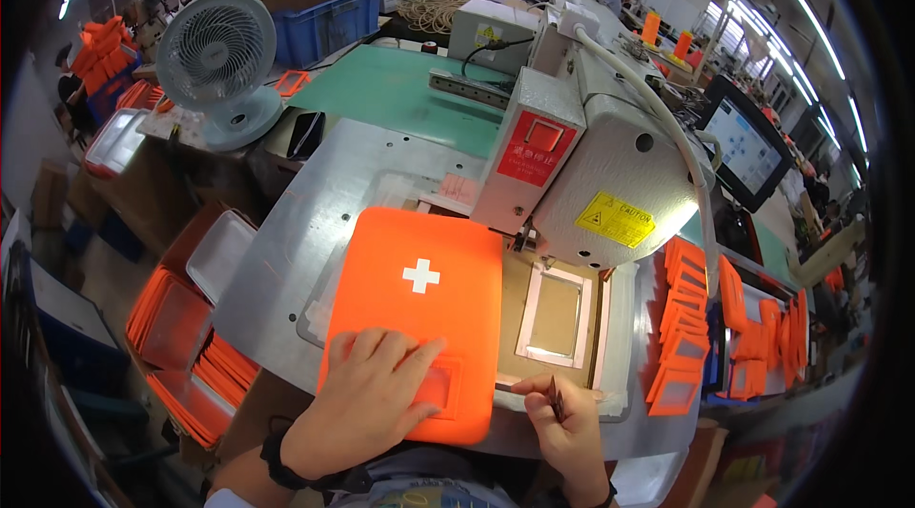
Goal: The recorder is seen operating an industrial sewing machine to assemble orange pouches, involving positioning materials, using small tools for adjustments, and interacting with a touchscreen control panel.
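Observation:
An orange case (416, 260) with a white cross and a small rectangular window lies on the metal machine plate (276, 260). My left hand (367, 394) rests on the case's lower part, fingers apart over and beside the window. Just right of the case, my right hand (562, 422) grips a small dark pointed tool (556, 396), probably tweezers or snips, near a brown template (511, 317) with a pale rectangular frame. A grey machine head (605, 174) with a red button box overhangs the template; its working end is partly hidden.
A white fan (214, 55) and blue crate (329, 22) stand behind at left. Piles of orange-edged clear panels (176, 322) sit lower left, more orange pieces (681, 336) at right. A screen (743, 146) is right of the machine. Other people work in the background.

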`<state>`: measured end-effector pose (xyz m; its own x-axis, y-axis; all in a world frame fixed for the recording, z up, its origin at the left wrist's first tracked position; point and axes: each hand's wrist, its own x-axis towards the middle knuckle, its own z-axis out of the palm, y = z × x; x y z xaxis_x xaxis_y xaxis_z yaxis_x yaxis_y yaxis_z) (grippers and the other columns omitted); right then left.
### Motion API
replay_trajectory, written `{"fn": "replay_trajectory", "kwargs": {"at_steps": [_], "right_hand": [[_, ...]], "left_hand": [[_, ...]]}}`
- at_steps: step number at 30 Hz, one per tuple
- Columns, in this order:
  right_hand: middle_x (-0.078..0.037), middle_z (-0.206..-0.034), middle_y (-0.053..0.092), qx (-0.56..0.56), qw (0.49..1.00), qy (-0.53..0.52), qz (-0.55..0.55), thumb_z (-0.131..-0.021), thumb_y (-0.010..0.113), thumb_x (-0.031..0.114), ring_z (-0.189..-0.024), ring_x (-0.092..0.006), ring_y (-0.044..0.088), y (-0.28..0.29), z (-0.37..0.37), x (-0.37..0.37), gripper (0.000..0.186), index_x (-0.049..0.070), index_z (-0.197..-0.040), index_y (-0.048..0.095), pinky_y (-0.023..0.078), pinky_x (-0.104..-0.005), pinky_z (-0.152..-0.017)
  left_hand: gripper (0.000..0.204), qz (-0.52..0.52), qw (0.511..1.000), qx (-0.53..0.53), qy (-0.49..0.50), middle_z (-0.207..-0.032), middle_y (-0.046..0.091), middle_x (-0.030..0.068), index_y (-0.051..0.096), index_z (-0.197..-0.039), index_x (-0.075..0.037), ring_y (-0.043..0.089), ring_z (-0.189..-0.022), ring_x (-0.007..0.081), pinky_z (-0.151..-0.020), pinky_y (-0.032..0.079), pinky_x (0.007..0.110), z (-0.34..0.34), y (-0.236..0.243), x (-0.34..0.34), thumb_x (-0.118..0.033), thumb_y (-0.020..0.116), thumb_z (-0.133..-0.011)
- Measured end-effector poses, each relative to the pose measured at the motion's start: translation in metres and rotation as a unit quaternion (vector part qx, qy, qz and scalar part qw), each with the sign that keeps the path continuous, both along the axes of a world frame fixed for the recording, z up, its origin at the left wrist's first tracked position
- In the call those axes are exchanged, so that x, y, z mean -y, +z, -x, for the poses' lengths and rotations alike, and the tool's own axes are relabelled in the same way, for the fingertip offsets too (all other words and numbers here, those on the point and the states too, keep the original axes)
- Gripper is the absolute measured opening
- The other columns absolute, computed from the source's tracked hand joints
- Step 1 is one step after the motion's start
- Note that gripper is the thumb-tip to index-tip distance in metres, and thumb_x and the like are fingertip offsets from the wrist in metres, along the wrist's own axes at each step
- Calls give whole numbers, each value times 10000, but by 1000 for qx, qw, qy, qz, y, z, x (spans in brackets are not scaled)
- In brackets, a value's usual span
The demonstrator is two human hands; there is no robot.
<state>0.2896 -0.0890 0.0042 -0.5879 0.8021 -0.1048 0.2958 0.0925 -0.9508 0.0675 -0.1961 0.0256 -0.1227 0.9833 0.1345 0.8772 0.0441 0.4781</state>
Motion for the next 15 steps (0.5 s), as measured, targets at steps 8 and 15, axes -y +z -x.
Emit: {"fn": "replay_trajectory", "kwargs": {"at_steps": [8,15], "right_hand": [[-20,-836,647,-48,975,24,216,-978,558,66,-567,-75,584,10,15,19,162,-28,-1091,626,455,-228,-520],[43,-673,482,-190,954,204,105,-1033,485,106,-481,-34,396,25,46,25,395,3,-1413,468,304,-204,-455]], "left_hand": [[150,-40,989,141,4,-902,562,34,646,-916,-88,515,-927,230,-949,316,378,24,-18,5,-167,730,-820],[96,-163,929,330,36,-916,587,82,608,-977,-41,594,-903,239,-831,460,317,43,10,26,-9,634,-891]]}}
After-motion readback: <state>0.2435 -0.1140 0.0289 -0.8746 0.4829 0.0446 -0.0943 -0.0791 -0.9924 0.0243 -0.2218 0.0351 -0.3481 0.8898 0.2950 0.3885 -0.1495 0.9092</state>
